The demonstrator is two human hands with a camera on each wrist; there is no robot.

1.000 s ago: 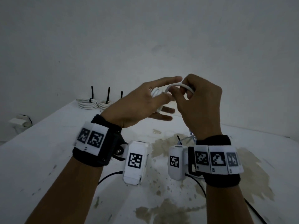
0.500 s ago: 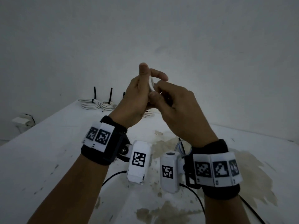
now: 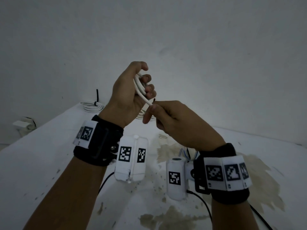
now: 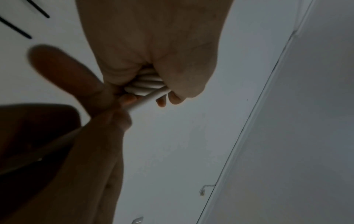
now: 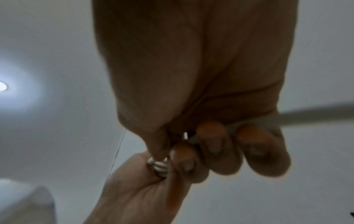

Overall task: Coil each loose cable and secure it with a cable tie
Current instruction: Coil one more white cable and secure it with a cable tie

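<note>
Raised above the table, my left hand curls its fingers round several loops of a white cable. In the left wrist view the coil sits packed between palm and fingertips. From the coil one strand runs down-right to my right hand, which pinches it between thumb and forefinger just below the left hand. The right wrist view has the cable loops wedged in the left palm, under my right thumb tip. A short dark tip pokes up beside the pinch; I cannot tell what it is.
Two tied white coils with upright black ties lie at the table's far left, one partly hidden behind my left hand. Thin blue and white wires lie behind my right wrist. The white table has brown stains. A white wall stands behind.
My left hand has turned palm-inward and risen with the coil in its fist. My right hand has dropped below it and drawn a strand out to the lower right.
</note>
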